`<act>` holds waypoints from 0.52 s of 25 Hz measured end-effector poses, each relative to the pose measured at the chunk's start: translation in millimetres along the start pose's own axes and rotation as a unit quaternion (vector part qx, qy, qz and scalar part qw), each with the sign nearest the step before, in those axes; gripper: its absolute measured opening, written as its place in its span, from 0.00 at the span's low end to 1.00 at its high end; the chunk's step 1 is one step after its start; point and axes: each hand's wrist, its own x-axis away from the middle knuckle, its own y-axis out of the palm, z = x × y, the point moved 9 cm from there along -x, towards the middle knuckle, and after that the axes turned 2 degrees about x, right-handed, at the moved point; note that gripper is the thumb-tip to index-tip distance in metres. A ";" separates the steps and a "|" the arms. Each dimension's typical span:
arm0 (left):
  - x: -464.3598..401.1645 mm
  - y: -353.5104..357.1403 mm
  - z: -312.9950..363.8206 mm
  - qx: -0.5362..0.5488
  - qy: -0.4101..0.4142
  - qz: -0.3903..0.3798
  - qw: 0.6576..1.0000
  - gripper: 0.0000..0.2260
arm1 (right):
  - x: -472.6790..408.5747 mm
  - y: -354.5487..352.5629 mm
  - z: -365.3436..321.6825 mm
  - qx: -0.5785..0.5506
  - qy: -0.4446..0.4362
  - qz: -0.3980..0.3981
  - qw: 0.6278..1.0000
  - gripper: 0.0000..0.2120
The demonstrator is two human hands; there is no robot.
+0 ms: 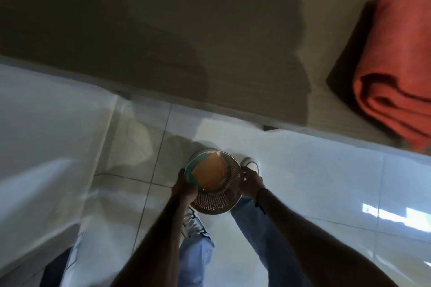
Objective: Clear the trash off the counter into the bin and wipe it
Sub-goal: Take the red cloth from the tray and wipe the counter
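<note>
Both hands hold the perforated bin (218, 196) low over the tiled floor (303, 170): the left hand (184, 185) has its grip clamped on the near-left rim, the right hand (250, 182) on the right rim. Orange trash (210, 170) lies inside the bin. A red cloth (396, 65) rests on the tabletop (163, 30), well beyond the bin.

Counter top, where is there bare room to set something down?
The brown counter is bare across its left and middle, from its front edge back. Only the right end is taken, by the folded orange-red towel. Below, both hands hold the woven mesh bin over the floor.
</note>
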 end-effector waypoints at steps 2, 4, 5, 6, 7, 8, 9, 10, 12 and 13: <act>-10.9 9.2 -8.4 0.016 -0.012 -0.017 1.000 0.17 | -10.6 13.8 4.4 -0.012 0.009 -0.015 1.000 0.17; -3.5 13.1 -19.9 0.032 -0.041 -0.026 0.998 0.22 | -9.9 18.7 5.1 -0.025 0.015 -0.018 0.999 0.15; 6.8 12.7 -23.9 0.035 -0.043 -0.028 0.998 0.24 | -3.1 16.6 3.8 -0.039 0.016 -0.011 0.999 0.15; 20.0 9.3 -25.9 0.023 -0.036 -0.025 0.999 0.25 | 8.1 10.7 0.9 -0.051 0.016 0.005 0.999 0.15; 37.3 3.3 -25.8 0.005 -0.030 -0.019 0.999 0.25 | 23.6 1.6 -3.6 -0.052 0.011 0.022 0.998 0.15; 59.0 -7.2 -21.6 -0.020 -0.024 -0.008 0.999 0.26 | 44.8 -8.6 -11.6 -0.045 0.001 0.034 0.998 0.14; 80.5 -18.9 -12.5 -0.050 -0.009 0.001 0.999 0.25 | 67.1 -17.3 -21.6 -0.037 -0.012 0.031 0.999 0.12; 104.0 -30.8 1.1 -0.086 0.015 0.005 0.996 0.25 | 90.9 -24.5 -31.8 -0.036 -0.024 0.018 0.999 0.09; 156.0 -55.7 34.8 -0.151 0.067 0.013 0.986 0.22 | 141.8 -43.1 -51.1 -0.041 -0.043 -0.003 0.998 0.06; 186.0 -69.7 53.4 -0.173 0.091 0.017 0.981 0.20 | 169.7 -56.9 -59.1 -0.052 -0.045 0.002 0.998 0.08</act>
